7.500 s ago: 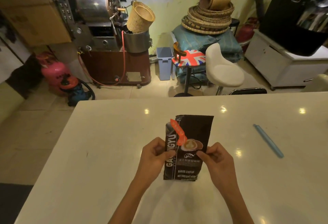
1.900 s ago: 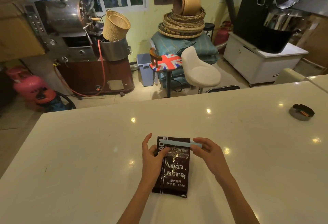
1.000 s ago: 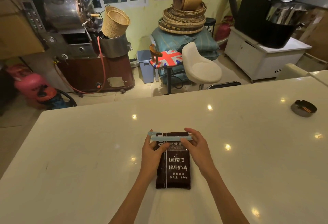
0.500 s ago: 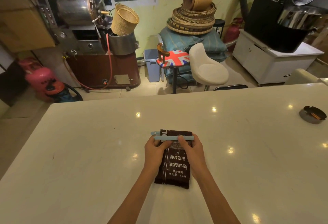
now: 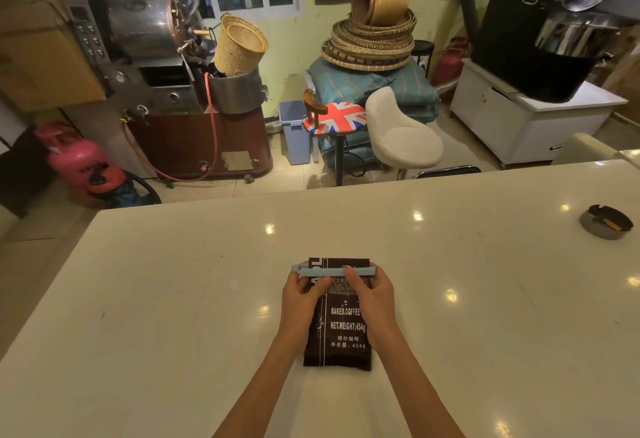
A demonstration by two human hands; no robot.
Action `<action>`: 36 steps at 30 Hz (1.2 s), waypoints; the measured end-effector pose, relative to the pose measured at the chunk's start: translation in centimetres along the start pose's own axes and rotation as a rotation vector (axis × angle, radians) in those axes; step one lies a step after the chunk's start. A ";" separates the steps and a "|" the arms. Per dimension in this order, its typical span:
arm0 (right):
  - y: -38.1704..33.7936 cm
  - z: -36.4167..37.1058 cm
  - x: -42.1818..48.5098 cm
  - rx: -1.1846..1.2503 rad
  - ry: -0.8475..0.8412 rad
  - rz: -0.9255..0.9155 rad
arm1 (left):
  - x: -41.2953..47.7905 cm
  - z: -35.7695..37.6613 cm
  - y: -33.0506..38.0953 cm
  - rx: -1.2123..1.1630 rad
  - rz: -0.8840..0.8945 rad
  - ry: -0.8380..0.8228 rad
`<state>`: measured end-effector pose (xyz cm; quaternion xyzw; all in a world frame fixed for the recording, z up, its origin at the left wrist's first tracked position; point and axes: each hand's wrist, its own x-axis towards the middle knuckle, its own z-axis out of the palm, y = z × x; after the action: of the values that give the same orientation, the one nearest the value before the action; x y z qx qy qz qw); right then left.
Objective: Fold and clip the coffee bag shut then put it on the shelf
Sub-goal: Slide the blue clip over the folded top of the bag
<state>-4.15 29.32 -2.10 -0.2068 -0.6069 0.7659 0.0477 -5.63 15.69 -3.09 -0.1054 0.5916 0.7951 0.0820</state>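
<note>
Both hands pinch the blue clip (image 5: 334,271) across the folded top of the coffee bag (image 5: 343,326): left hand (image 5: 302,299) at 9 o'clock, right hand (image 5: 372,295) at 3. I see the bag flat on the counter (image 5: 173,299), long axis 12-to-6, clip crosswise at 12, equally near both.

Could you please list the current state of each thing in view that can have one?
Dark brown foil coffee bag: lying flat, top folded over.
Pale blue plastic bar clip: lying across the fold; latched or not, cannot tell.
Left hand: grip on the clip.
Right hand: grip on the clip.
Dark round ashtray: upright, apart.
</note>
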 end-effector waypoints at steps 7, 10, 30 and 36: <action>0.2 0.4 0.2 -0.025 0.015 -0.006 | -0.2 0.1 0.4 -0.049 -0.048 0.106; 0.3 0.3 0.1 -0.018 -0.010 0.006 | -0.1 0.4 0.4 -0.025 -0.050 0.133; 0.7 0.4 0.9 -0.082 -0.018 -0.011 | 0.2 0.5 0.6 -0.040 -0.036 0.176; 0.8 0.6 0.8 -0.104 -0.015 -0.018 | 0.4 0.6 0.7 -0.057 -0.036 0.198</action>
<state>-4.96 28.80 -2.97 -0.1977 -0.6481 0.7344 0.0392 -6.20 16.03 -2.41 -0.1965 0.5719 0.7957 0.0344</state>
